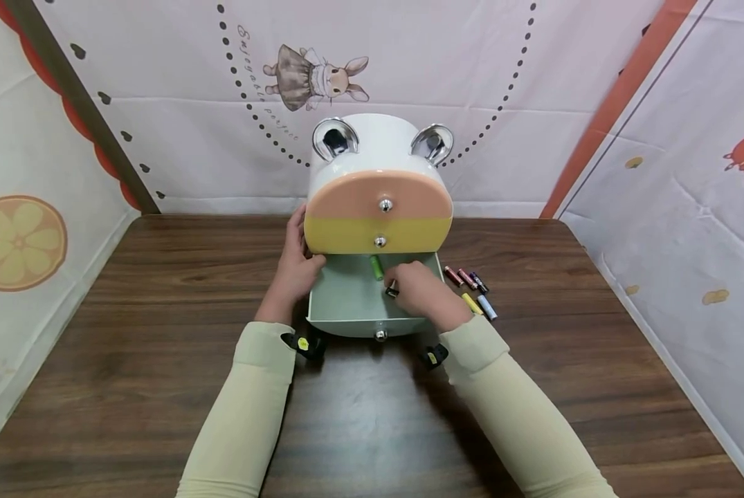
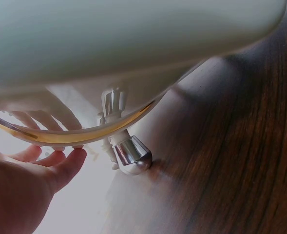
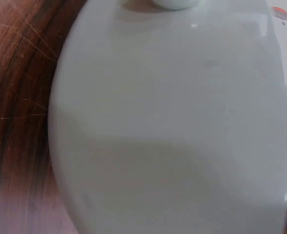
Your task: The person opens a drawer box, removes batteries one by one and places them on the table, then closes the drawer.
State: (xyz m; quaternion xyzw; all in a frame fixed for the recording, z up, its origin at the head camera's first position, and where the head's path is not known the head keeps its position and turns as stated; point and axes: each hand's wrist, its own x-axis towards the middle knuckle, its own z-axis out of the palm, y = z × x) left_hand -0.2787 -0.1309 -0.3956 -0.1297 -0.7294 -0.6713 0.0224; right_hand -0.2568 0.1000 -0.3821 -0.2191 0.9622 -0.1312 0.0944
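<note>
A small cabinet with two shiny ear-like parts stands on the table, its pale green bottom drawer pulled out. Inside the drawer lies a green battery. My right hand reaches into it from the right and pinches a dark battery, mostly hidden by the fingers. Against the cabinet's left side rests my left hand, fingers extended; the left wrist view shows its fingertips touching the curved wall. The drawer's outer front fills the right wrist view, hiding the right hand there.
On the table right of the drawer lie several batteries, among them a yellow one and a light blue one. A printed cloth hangs behind the cabinet. The upper drawers, orange and yellow, are closed, each with a silver knob.
</note>
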